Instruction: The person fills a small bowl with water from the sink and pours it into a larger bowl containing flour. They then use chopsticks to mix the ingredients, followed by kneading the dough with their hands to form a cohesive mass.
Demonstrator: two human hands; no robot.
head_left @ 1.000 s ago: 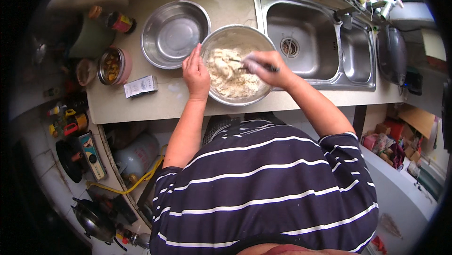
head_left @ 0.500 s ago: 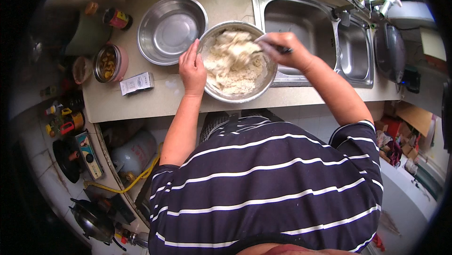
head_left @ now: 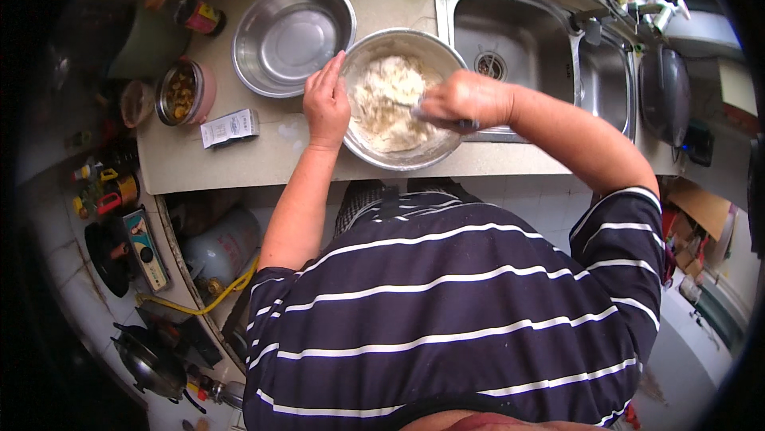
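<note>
Counter (head_left: 239, 168): sits higher in my view than a second ago; I suspect my head shifted, since everything on it rose together
Sink (head_left: 514, 29): off to the right; its drain (head_left: 490, 67), blocked from view half a second ago, shows again
Bowl (head_left: 402, 39): on the counter ahead of me, near the front edge, part of its right rim hidden from me
Basin (head_left: 295, 39): just left of the bowl; whether the two touch, I can't tell
Dough (head_left: 390, 108): inside the bowl; the whiter part, a wide smear half a second ago, now reads as a rounder heap toward the back, so I judge it is being turned over but still uneven; blur hides the texture
Left hand (head_left: 325, 108): fingers straight, side by side, resting against the left rim as before, not wrapped around it
Right hand (head_left: 466, 99): has come inward and nearer me, fingers clamped on the tool, blurred
Tool (head_left: 458, 123): dark handle; working end smeared, its kind unclear
</note>
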